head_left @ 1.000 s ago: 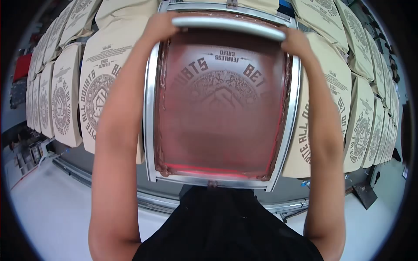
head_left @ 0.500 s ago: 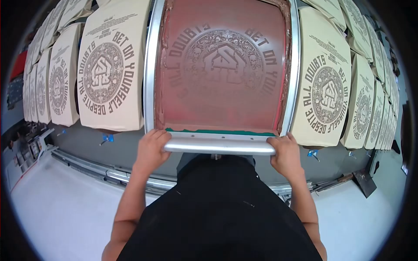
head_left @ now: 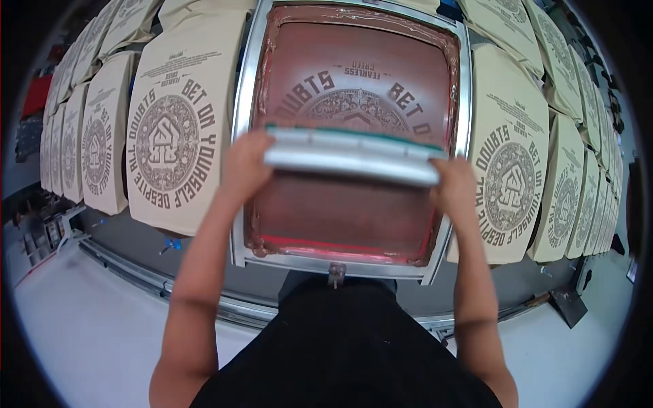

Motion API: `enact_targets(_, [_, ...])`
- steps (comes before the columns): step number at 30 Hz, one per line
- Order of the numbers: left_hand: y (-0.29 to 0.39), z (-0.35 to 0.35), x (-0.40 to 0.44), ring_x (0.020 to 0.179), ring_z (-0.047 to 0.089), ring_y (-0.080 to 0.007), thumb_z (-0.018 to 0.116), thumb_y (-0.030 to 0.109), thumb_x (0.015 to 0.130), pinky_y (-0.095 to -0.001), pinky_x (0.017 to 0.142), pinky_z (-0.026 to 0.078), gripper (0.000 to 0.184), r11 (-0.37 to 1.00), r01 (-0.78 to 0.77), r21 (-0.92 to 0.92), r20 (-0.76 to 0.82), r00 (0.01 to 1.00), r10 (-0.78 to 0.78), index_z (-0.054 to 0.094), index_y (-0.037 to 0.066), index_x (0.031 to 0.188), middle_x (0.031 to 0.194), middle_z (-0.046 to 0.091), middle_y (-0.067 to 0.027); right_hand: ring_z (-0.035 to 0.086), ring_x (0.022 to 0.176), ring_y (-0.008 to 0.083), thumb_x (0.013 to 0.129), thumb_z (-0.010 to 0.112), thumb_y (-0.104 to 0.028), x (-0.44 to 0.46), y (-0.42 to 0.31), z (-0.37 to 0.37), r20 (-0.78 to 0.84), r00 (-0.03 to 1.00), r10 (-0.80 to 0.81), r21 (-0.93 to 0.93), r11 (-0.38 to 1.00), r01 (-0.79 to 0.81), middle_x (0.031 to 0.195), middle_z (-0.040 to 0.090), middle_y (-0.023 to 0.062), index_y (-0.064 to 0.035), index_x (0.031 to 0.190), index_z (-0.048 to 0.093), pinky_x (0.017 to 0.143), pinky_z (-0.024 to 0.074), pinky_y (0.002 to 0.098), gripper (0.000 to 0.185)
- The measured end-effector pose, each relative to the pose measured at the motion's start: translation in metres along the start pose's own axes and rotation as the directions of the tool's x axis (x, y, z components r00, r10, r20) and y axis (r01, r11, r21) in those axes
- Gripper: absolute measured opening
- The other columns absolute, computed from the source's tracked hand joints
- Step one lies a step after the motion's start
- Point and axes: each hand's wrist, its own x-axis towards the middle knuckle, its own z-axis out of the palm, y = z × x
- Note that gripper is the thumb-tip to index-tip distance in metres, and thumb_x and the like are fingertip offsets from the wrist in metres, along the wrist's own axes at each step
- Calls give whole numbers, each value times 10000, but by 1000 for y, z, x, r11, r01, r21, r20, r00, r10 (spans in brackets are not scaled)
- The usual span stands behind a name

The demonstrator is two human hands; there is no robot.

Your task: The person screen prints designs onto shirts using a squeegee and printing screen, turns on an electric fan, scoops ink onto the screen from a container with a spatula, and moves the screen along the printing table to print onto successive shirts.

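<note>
A wide squeegee (head_left: 354,162) with a silvery metal handle and a green blade edge spans the screen-printing screen (head_left: 381,270). My left hand (head_left: 248,166) is closed around its left end, and my right hand (head_left: 454,185) grips the right end; both are slightly blurred. The squeegee lies across the middle of the mesh (head_left: 340,214), tilted a little down to the right. Brown ink (head_left: 260,246) is smeared thickly along the inside edges of the metal frame. Beyond the blade, round lettering and part of an emblem show; the squeegee hides the lower part.
Printed cream cloth pieces (head_left: 166,146) stretch in rows on the left, with more cream cloth (head_left: 510,163) on the right. A metal clamp (head_left: 337,272) sits at the frame's near edge. Metal rails (head_left: 129,272) run below, above a white floor (head_left: 88,326).
Both hands have pushed the squeegee away from my body, from the screen's near edge to its middle. More of the screen's far end and its near rail are now visible.
</note>
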Motion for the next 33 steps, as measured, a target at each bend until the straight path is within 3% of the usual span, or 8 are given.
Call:
enact_targets(8, [-80,13,260,853,672,-359,758,297,691,-427,748,529,391,984,93,155,207,970,-124,708,161,1054,902,705,-163,662,969,346,671,620,-84,255,87,-25,186,961,204,-122,975,-183,1038,688,203,-81,1168,658,886,517,431,499])
enact_targets(11, [-72,-4,277,775,677,-340,873,340,581,-411,710,530,395,985,159,62,221,961,-169,730,78,840,792,698,-169,665,956,348,663,589,-81,277,114,-26,149,988,-40,-124,991,59,1027,688,221,-40,1134,670,877,521,412,480])
enact_targets(13, [-68,-15,242,798,678,-345,816,318,641,-413,729,532,386,989,114,99,269,953,-137,719,122,960,838,703,-165,659,937,363,666,582,-70,237,76,-56,335,927,169,-11,984,-175,1004,688,219,-27,1111,671,829,525,429,456])
enact_targets(15, [-43,-37,170,793,689,-327,743,258,713,-409,758,541,390,981,-15,192,263,964,-37,713,158,1090,848,707,-166,651,846,377,696,604,-51,140,42,-61,210,975,69,-93,994,-51,875,666,229,-32,1062,679,758,513,489,375])
enact_targets(17, [34,-75,66,894,668,-358,715,68,711,-423,820,522,312,930,289,226,447,817,-363,714,77,1023,930,694,-170,611,871,409,705,604,-28,30,-10,-74,326,932,158,-78,987,-140,841,637,217,-65,1071,693,792,500,491,378])
enact_targets(21, [95,-94,-106,930,634,-346,713,-4,597,-422,808,515,368,963,267,-35,478,851,-218,667,57,958,972,683,-127,604,897,356,600,572,51,-114,-54,-61,403,915,-20,137,990,-38,857,657,161,-67,1010,672,983,436,500,438])
enact_targets(28, [101,-75,-144,910,607,-326,713,33,543,-425,795,505,386,976,208,-65,374,912,-170,619,51,918,965,649,-108,623,918,327,596,600,24,-139,-68,-36,516,852,83,82,986,-146,891,673,116,-72,977,659,1039,408,529,397])
enact_targets(33, [86,-47,-156,932,613,-327,671,10,551,-432,809,507,379,996,85,22,184,979,-88,630,40,927,968,653,-127,618,935,300,511,689,-16,-157,-67,-11,227,974,28,85,995,-48,934,668,90,-90,965,633,1075,377,518,464])
